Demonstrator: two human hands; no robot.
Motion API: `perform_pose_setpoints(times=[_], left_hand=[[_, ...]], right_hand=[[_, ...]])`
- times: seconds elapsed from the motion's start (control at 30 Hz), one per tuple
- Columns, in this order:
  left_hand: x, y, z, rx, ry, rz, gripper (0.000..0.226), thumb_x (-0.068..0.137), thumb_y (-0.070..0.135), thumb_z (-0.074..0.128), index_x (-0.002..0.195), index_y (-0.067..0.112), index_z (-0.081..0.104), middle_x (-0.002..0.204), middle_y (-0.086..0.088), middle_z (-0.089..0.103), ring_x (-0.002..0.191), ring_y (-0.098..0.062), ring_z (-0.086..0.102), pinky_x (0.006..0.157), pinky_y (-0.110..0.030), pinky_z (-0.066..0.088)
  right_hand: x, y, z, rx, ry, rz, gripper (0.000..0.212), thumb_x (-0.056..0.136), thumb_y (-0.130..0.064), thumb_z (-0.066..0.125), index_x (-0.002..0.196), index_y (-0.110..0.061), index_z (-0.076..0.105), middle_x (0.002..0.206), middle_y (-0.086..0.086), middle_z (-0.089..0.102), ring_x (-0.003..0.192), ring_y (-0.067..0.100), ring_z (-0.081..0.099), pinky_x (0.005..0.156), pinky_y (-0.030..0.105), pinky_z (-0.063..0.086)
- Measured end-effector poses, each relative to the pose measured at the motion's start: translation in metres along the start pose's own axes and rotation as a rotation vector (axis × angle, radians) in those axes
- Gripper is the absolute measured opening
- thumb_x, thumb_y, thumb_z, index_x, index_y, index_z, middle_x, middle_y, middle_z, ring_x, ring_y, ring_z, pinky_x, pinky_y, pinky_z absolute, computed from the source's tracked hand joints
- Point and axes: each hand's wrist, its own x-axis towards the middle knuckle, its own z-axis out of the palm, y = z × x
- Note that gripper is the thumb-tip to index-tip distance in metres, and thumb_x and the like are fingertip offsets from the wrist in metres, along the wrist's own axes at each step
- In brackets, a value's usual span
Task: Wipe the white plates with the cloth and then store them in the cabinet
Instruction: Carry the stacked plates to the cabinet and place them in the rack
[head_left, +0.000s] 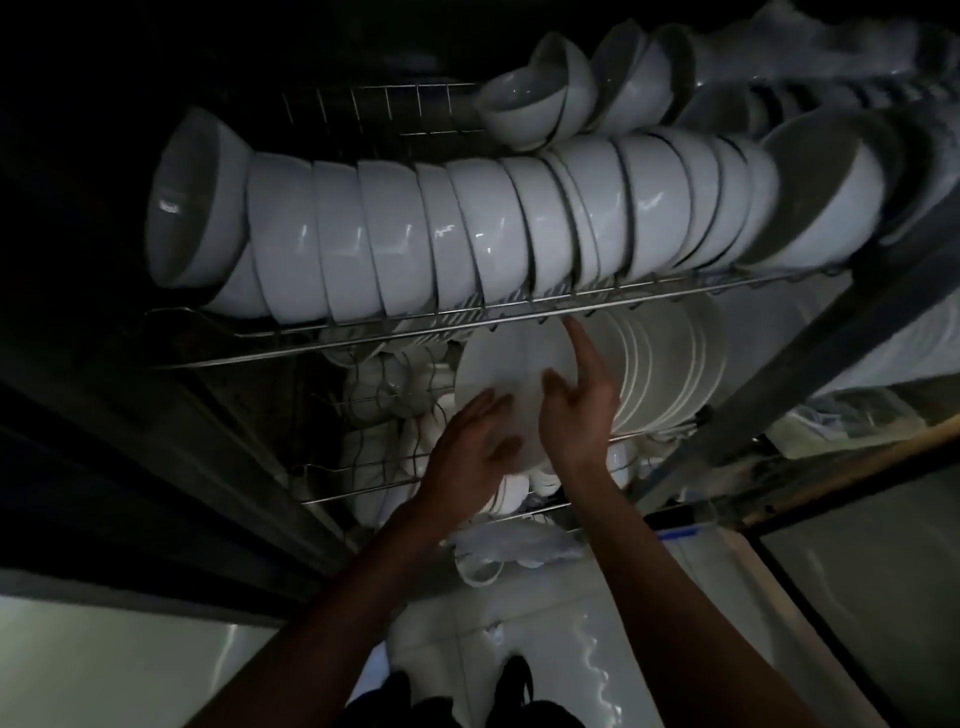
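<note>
Below the upper wire rack, in the head view, both hands meet on one white plate that stands on edge at the near end of a row of plates inside the dim cabinet. That row stands on edge in the lower wire rack, each plate leaning against its neighbour, probably so they take little room and can be lifted out singly.

Left hand lies against the plate's lower left face, fingers straight and slightly spread, touching rather than curling round it; this looks like a steadying push to keep the plate upright. Right hand rests on the plate's right side, its forefinger stretched up toward the rack wire above and the other fingers relaxed, apart, nothing pinched. My reading is that the plate is being seated into its slot against the row, so storing is the step in hand.

Overhead, a long line of white bowls lies nested on its side across the upper rack, with more bowls behind. No cloth can be made out for certain; a pale crumpled thing lies beneath the lower rack, too dark to identify.
</note>
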Motion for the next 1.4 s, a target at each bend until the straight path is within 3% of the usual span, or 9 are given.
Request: perform_pose_setpoints(times=[0.2,0.37,0.63,0.83,1.0,1.13,1.23,1.33,1.4], left_hand=[[0.011,0.005,0.002,0.030,-0.052,-0.032,0.061,0.095,0.018,0.067,0.150,0.010,0.044,0.161,-0.008,0.034,0.149,-0.018,0.031,0.122,-0.036,0.028],[0.018,0.007,0.006,0.008,-0.078,-0.069,0.060,0.096,0.007,0.066,0.150,0.006,0.042,0.161,-0.008,0.032,0.148,-0.011,0.025,0.119,-0.021,0.022],[0.021,-0.004,0.004,-0.022,-0.031,-0.141,0.060,0.092,0.006,0.070,0.147,0.010,0.048,0.160,-0.009,0.034,0.147,-0.020,0.035,0.121,-0.036,0.030],[0.018,-0.018,0.004,-0.037,0.004,-0.171,0.057,0.088,-0.009,0.067,0.142,-0.004,0.049,0.154,-0.011,0.037,0.148,-0.029,0.033,0.119,-0.052,0.032],[0.021,-0.023,0.003,-0.055,0.035,-0.178,0.055,0.088,-0.006,0.064,0.141,-0.001,0.052,0.154,-0.018,0.040,0.145,-0.031,0.038,0.118,-0.053,0.034],[0.018,-0.022,0.004,0.032,0.023,-0.182,0.064,0.081,0.017,0.052,0.144,0.005,0.051,0.154,-0.016,0.042,0.144,-0.029,0.040,0.118,-0.045,0.035],[0.015,-0.021,0.005,0.074,0.059,-0.156,0.058,0.084,0.012,0.053,0.142,0.009,0.056,0.148,0.000,0.046,0.139,-0.023,0.045,0.117,-0.029,0.034],[0.013,-0.018,0.003,0.031,0.072,-0.145,0.050,0.088,-0.004,0.060,0.138,0.006,0.059,0.145,-0.008,0.052,0.134,-0.027,0.051,0.112,-0.045,0.043],[0.010,-0.015,0.001,0.057,0.084,-0.142,0.047,0.089,-0.003,0.063,0.135,0.007,0.062,0.140,-0.009,0.057,0.129,-0.026,0.055,0.108,-0.044,0.046]], right_hand=[[0.015,0.014,0.005,-0.029,-0.004,0.012,0.064,0.087,0.010,0.056,0.145,-0.018,0.050,0.134,0.000,0.055,0.118,-0.003,0.047,0.104,0.015,0.037],[0.017,0.021,0.011,-0.067,-0.025,0.017,0.068,0.087,0.012,0.053,0.148,-0.018,0.046,0.136,0.009,0.054,0.126,0.017,0.051,0.106,0.022,0.038],[0.013,0.029,0.014,-0.042,-0.071,0.042,0.071,0.089,0.013,0.052,0.151,-0.019,0.039,0.143,0.010,0.046,0.125,0.009,0.046,0.094,-0.007,0.022],[0.009,0.030,0.017,-0.088,-0.120,-0.022,0.079,0.083,0.014,0.056,0.151,-0.022,0.038,0.144,0.009,0.042,0.130,0.016,0.044,0.100,-0.004,0.021],[0.011,0.033,0.015,-0.111,-0.154,-0.057,0.085,0.081,0.010,0.061,0.152,-0.027,0.033,0.145,0.006,0.040,0.124,0.003,0.040,0.097,-0.006,0.021],[0.013,0.035,0.011,-0.164,-0.192,-0.090,0.083,0.084,-0.001,0.065,0.151,-0.034,0.029,0.148,0.004,0.033,0.130,0.019,0.041,0.102,0.017,0.033],[0.011,0.036,0.007,-0.255,-0.215,-0.139,0.082,0.087,-0.007,0.066,0.154,-0.031,0.024,0.155,0.008,0.026,0.134,0.028,0.035,0.103,0.029,0.032],[0.011,0.036,0.003,-0.282,-0.240,-0.158,0.081,0.089,-0.010,0.064,0.156,-0.028,0.021,0.157,0.011,0.024,0.137,0.029,0.033,0.106,0.029,0.027],[0.010,0.037,0.000,-0.309,-0.256,-0.151,0.076,0.092,-0.013,0.063,0.155,-0.025,0.024,0.159,0.013,0.022,0.138,0.031,0.031,0.108,0.029,0.023]])
